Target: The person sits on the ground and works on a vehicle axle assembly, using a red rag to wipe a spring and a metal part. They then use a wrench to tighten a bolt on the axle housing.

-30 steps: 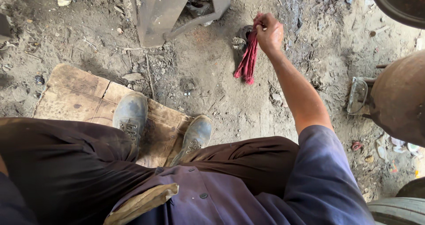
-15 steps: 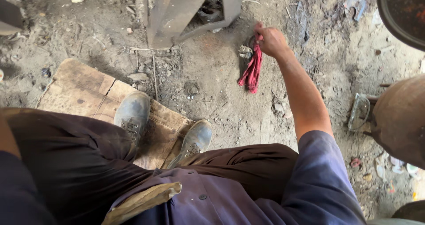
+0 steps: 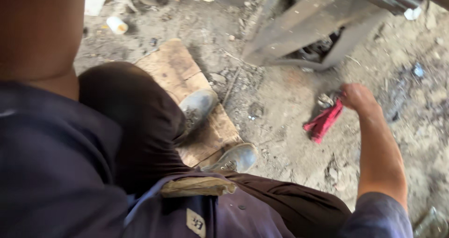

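Note:
My right hand (image 3: 356,96) is stretched out low over the dirt floor, fingers closed on a red rag (image 3: 323,122) that hangs down and to the left from it. The hand is just below a grey metal frame (image 3: 299,32). My left arm (image 3: 39,36) fills the upper left corner, blurred and close to the camera; its hand is out of the picture. My two dusty boots (image 3: 199,107) rest on a wooden board (image 3: 175,69) on the ground.
Loose dirt, small stones and debris cover the floor (image 3: 290,139). A small pale cylinder (image 3: 116,25) lies at the upper left. Dark machine parts sit behind the metal frame. A folded tan item (image 3: 199,186) sticks out of my trouser pocket.
The view has swung and tilted to the right. My left arm has come into the upper left. My right hand keeps hold of the red rag, still near the metal frame.

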{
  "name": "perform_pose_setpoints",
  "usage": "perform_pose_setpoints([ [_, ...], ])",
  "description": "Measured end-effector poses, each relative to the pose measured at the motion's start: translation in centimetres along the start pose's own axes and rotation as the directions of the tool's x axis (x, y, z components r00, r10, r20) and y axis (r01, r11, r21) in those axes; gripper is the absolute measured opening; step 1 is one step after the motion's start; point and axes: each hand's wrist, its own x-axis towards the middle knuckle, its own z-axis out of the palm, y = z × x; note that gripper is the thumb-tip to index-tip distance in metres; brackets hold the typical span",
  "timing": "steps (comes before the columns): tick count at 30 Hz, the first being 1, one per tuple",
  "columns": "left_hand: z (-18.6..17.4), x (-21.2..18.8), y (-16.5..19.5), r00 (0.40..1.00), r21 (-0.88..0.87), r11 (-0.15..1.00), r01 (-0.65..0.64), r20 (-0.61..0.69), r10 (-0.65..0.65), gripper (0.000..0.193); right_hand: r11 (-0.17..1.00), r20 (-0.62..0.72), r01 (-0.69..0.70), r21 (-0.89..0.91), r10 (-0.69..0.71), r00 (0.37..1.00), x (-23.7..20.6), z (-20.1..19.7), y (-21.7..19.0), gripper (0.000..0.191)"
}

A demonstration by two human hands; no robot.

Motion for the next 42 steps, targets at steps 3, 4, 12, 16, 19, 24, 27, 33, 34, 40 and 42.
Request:
perform_pose_setpoints([
  [3,-1.5,-2.4,-0.1,0.999,0.054,0.998,0.033,-0.021,-0.032,0.029,1.000,-0.030,-0.016,0.007,0.016,0.999,-1.1,-1.1,-2.0,0.026],
  [4,-2.2,-3.4,-0.4,0.998,0.073,0.996,0.050,-0.028,-0.048,0.029,1.000,-0.037,-0.014,0.003,0.014,0.999,-1.4,-1.5,-2.7,0.025],
  [12,-2.7,-15.5,-1.7,0.584,-0.274,0.521,0.808,0.255,-0.771,0.028,0.979,0.191,-0.199,0.044,0.187,0.964,-4.1,-4.0,-7.1,0.023],
  [16,1.8,-21.4,-1.3,0.527,-0.529,0.304,0.792,0.343,-0.777,0.029,0.959,0.298,-0.270,0.086,0.234,0.926,-5.2,-3.1,-8.3,0.032],
  [19,3.9,-22.0,-1.7,0.444,-0.556,0.164,0.815,0.417,-0.793,0.031,0.970,0.307,-0.223,0.094,0.185,0.934,-5.8,-2.4,-9.3,0.037],
  [24,3.3,-19.8,-2.1,0.574,-0.551,0.295,0.781,0.444,-0.688,0.032,0.938,0.318,-0.271,0.213,0.196,0.928,-7.3,-2.2,-10.0,0.057],
  [27,2.6,-19.0,-1.4,0.600,-0.523,0.333,0.785,0.506,-0.619,0.033,0.935,0.286,-0.276,0.222,0.208,0.935,-8.4,-2.4,-9.5,0.076],
  [33,2.5,-20.7,2.6,0.615,-0.564,0.251,0.787,0.678,-0.403,0.044,0.941,0.390,-0.338,0.029,0.300,0.870,-8.5,-1.0,-8.7,0.060],
  [34,2.1,-21.6,3.4,0.596,-0.536,0.261,0.803,0.721,-0.353,0.045,0.948,0.382,-0.318,0.002,0.293,0.876,-8.4,-0.8,-8.8,0.059],
  [40,-1.0,-27.8,5.6,0.528,-0.519,0.120,0.846,0.784,-0.326,0.044,0.965,0.424,-0.106,-0.241,0.203,0.883,-10.0,-0.4,-9.2,0.058],
  [42,-1.4,-29.5,5.2,0.518,-0.539,0.040,0.841,0.783,-0.344,0.043,0.970,0.402,-0.091,-0.226,0.177,0.898,-11.0,-0.3,-9.6,0.059],
])
